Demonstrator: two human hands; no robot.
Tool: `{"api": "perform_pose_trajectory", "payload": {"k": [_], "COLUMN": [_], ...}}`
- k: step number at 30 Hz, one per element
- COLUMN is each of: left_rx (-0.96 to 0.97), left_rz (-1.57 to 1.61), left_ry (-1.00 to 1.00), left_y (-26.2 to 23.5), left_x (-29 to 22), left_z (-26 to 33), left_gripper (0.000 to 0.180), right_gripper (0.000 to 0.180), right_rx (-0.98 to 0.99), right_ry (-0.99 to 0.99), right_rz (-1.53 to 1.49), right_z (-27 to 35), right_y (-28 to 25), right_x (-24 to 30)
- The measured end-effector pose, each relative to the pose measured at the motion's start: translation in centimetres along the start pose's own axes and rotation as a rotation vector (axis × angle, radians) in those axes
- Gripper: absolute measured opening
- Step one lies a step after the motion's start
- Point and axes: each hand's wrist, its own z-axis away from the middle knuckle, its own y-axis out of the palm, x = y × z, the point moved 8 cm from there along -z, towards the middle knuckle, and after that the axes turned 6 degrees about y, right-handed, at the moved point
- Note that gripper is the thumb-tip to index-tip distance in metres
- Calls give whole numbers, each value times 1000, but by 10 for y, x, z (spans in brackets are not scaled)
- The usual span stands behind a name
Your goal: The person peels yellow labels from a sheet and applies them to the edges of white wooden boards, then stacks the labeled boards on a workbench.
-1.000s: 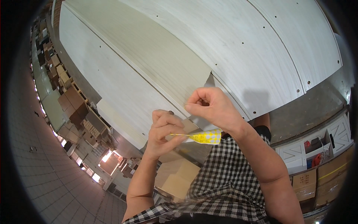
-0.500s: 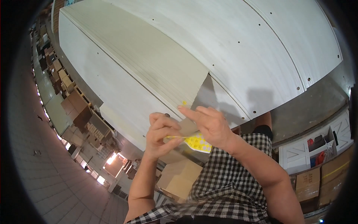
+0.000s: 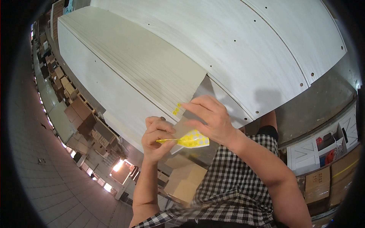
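My left hand (image 3: 156, 141) pinches a folded sheet of yellow round stickers (image 3: 194, 139) between thumb and fingers. The sheet's loose end sticks out to the right, with pale bare circles where stickers are gone. My right hand (image 3: 216, 121) is open, its thumb apart from the stretched index finger. That fingertip touches or nearly touches a yellow sticker at the near end of a stack of beige grooved panels (image 3: 140, 49). Three small yellow stickers (image 3: 176, 109) sit there in a slanting row, each on a different panel edge.
White panels with small drilled holes (image 3: 243, 57) lie beyond and beside the beige stack. An open cardboard box (image 3: 185, 182) stands below my left hand. White cabinet parts (image 3: 304, 155) and cartons (image 3: 317, 186) are at the right. Stacked cartons (image 3: 78, 112) line the far left.
One sticker showed on the beige stack before; now three show. My right hand has shifted slightly left, its thumb further from the index finger. My left hand still holds the sheet.
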Motion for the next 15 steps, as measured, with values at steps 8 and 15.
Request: {"api": "perform_pose_trajectory", "payload": {"k": [8,15], "left_rx": [-46,-56], "left_rz": [74,62], "left_ry": [-21,-12], "left_y": [-3,-2], "left_x": [5,6], "left_z": [3,4], "left_gripper": [11,12], "right_gripper": [29,29], "right_rx": [-8,-43], "right_ry": [-5,-21], "right_rz": [-44,-73], "right_z": [-2,0], "right_y": [10,9], "right_x": [-2,-4]}}
